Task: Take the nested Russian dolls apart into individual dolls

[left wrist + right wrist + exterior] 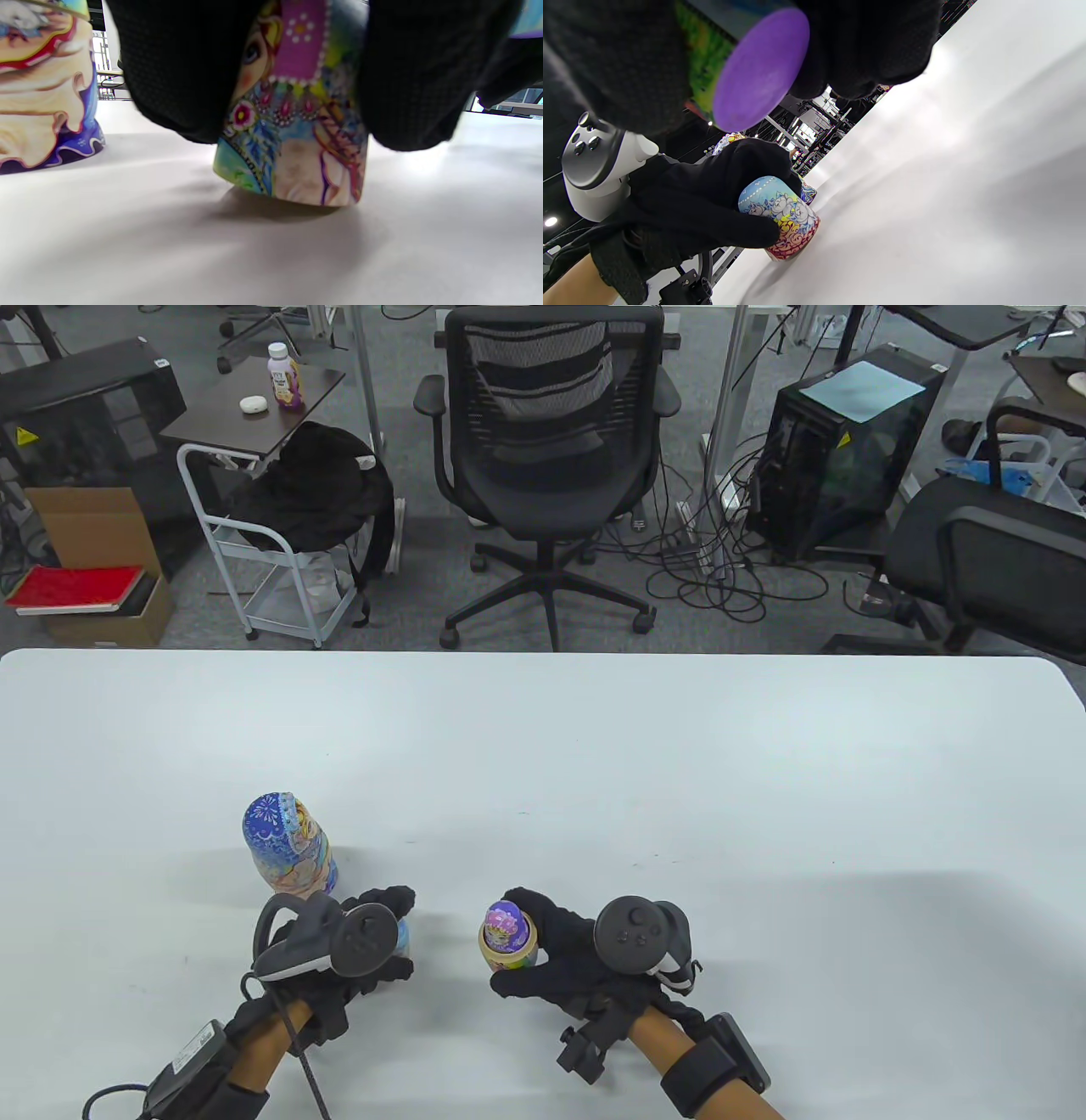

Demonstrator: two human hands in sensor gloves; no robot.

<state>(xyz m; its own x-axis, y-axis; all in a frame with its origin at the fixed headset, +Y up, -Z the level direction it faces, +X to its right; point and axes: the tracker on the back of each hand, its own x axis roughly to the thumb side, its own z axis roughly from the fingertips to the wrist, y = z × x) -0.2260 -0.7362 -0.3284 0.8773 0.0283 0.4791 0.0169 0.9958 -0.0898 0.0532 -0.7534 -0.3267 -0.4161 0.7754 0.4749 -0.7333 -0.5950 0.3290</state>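
Observation:
The biggest doll [288,844], blue and floral, stands whole on the white table [679,780], and its side shows in the left wrist view [42,84]. Just in front of it my left hand [397,929] grips a dome-topped doll piece [405,940] [297,127] [778,216] whose lower rim meets the table. My right hand [514,942] holds a yellow lower doll half [501,957] with a smaller purple-headed doll [506,925] sitting in it. That half's purple base [759,67] is off the table.
Both hands work near the table's front edge, about a hand's width apart. Beyond the far edge stand a black office chair [547,432], a white cart [280,551] and a computer tower [840,449].

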